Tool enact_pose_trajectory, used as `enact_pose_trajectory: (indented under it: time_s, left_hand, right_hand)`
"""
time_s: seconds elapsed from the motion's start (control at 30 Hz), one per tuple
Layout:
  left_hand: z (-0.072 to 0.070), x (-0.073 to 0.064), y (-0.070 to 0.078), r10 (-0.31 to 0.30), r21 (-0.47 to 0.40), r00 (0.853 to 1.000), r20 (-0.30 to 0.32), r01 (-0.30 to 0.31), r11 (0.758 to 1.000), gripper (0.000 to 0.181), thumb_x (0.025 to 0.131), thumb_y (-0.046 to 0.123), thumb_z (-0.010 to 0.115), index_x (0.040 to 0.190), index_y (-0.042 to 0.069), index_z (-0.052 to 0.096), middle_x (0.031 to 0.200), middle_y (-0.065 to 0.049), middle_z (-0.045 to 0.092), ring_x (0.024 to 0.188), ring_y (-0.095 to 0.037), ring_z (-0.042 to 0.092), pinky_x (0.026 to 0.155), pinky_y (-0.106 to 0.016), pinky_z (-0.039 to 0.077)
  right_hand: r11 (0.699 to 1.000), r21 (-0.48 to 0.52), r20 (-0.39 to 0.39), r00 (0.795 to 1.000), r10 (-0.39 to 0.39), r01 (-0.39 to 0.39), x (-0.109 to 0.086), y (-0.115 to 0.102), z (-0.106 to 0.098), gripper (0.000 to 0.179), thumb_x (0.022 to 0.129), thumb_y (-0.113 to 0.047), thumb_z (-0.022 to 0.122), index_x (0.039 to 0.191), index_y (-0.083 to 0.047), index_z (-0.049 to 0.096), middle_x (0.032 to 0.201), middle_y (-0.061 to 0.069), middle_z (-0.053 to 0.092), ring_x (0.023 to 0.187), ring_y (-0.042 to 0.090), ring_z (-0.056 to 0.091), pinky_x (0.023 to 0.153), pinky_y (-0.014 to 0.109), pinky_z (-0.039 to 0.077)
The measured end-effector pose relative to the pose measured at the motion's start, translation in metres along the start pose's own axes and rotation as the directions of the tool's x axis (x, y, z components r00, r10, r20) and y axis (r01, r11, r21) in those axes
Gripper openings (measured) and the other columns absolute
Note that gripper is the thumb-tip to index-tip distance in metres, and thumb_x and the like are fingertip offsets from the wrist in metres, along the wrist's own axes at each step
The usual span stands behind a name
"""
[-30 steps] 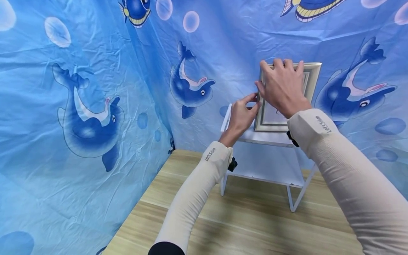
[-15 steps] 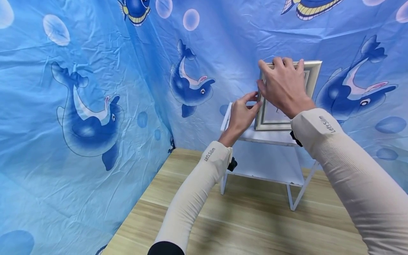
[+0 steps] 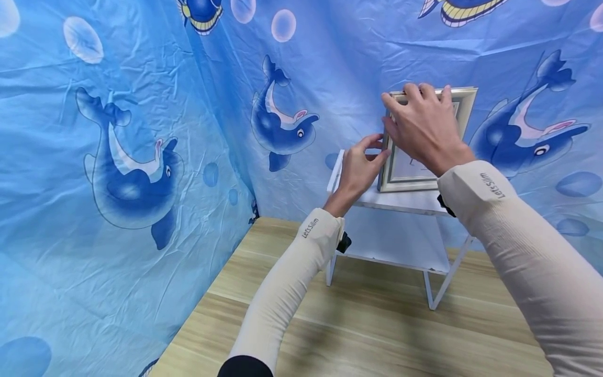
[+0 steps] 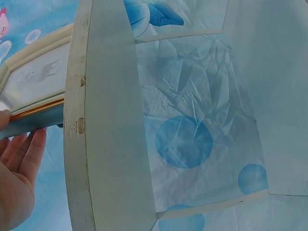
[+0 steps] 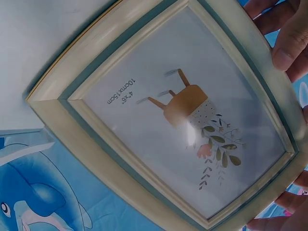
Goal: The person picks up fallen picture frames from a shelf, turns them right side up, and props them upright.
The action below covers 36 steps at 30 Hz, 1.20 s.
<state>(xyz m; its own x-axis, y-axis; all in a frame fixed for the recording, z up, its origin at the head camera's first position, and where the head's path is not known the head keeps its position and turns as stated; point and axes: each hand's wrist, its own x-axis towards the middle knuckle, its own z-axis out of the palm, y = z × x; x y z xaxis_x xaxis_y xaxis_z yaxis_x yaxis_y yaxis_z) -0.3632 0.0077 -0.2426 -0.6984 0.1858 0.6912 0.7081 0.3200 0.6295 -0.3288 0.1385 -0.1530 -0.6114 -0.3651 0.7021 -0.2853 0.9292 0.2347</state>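
Note:
A cream picture frame (image 3: 466,112) stands upright on the top of a white two-tier shelf (image 3: 398,203). My left hand (image 3: 359,166) pinches its left edge, thumb in front and fingers behind, as the left wrist view also shows. Over the upper left corner lies my right hand (image 3: 426,125), its fingers curled over the top edge and its thumb at the left side, hiding much of the picture. In the right wrist view, the print (image 5: 190,108) behind the glass shows a potted plant on legs and size lettering.
A lower tier (image 3: 391,238) of the shelf sits beneath the top. The shelf's legs stand on a wood-patterned surface (image 3: 358,324). Blue sheets with dolphins and bubbles (image 3: 325,78) hang behind and to the left, close to the frame's back.
My right wrist has shifted slightly to the right, and the thumb has moved a little the same way. Both hands stay on the picture frame. The head view has tilted slightly down.

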Motion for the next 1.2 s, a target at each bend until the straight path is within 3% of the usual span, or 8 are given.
enact_pose_trajectory:
  time_s: [0.4, 0.77, 1.07, 1.2]
  left_hand:
    - [0.001, -0.001, 0.001, 0.030, -0.037, 1.000, -0.003, -0.030, 0.999, 0.038, 0.086, 0.023, 0.061, 0.122, 0.016, 0.053, 0.099, 0.001, 0.062, 0.076, -0.004, 0.062, 0.070, -0.013, 0.047]
    - [0.000, -0.004, -0.002, 0.034, -0.061, 0.999, 0.033, -0.032, 0.998, 0.042, 0.085, 0.027, 0.061, 0.125, 0.018, 0.051, 0.102, 0.001, 0.061, 0.079, -0.004, 0.061, 0.071, -0.014, 0.048]
    - [-0.015, 0.004, -0.009, 0.033, -0.086, 0.998, 0.052, -0.028, 0.996, 0.036, 0.095, 0.037, 0.042, 0.124, 0.019, 0.053, 0.107, 0.001, 0.060, 0.083, -0.008, 0.064, 0.072, -0.019, 0.046]
    - [-0.017, 0.010, -0.010, 0.025, -0.098, 0.993, 0.117, -0.014, 0.995, 0.034, 0.096, 0.031, 0.041, 0.123, 0.015, 0.054, 0.109, -0.001, 0.060, 0.089, -0.007, 0.061, 0.078, -0.018, 0.044]
  right_hand:
    - [0.996, -0.003, -0.104, 0.990, -0.090, 0.090, -0.003, 0.005, 0.002, 0.042, 0.091, -0.028, 0.046, 0.129, -0.012, 0.045, 0.123, 0.025, 0.045, 0.115, 0.046, 0.040, 0.098, 0.063, 0.018]
    - [0.991, 0.004, -0.138, 0.982, -0.133, 0.135, -0.007, 0.007, 0.001, 0.041, 0.089, -0.025, 0.047, 0.127, -0.009, 0.047, 0.122, 0.026, 0.047, 0.114, 0.046, 0.042, 0.099, 0.060, 0.022]
    - [0.983, 0.014, -0.179, 0.968, -0.178, 0.184, -0.010, 0.011, 0.002, 0.042, 0.088, -0.027, 0.050, 0.126, -0.009, 0.048, 0.122, 0.024, 0.048, 0.112, 0.043, 0.044, 0.098, 0.059, 0.025]
    - [0.975, 0.031, -0.206, 0.956, -0.208, 0.218, -0.012, 0.015, 0.001, 0.042, 0.087, -0.026, 0.051, 0.126, -0.009, 0.049, 0.120, 0.024, 0.049, 0.111, 0.041, 0.045, 0.098, 0.058, 0.026]
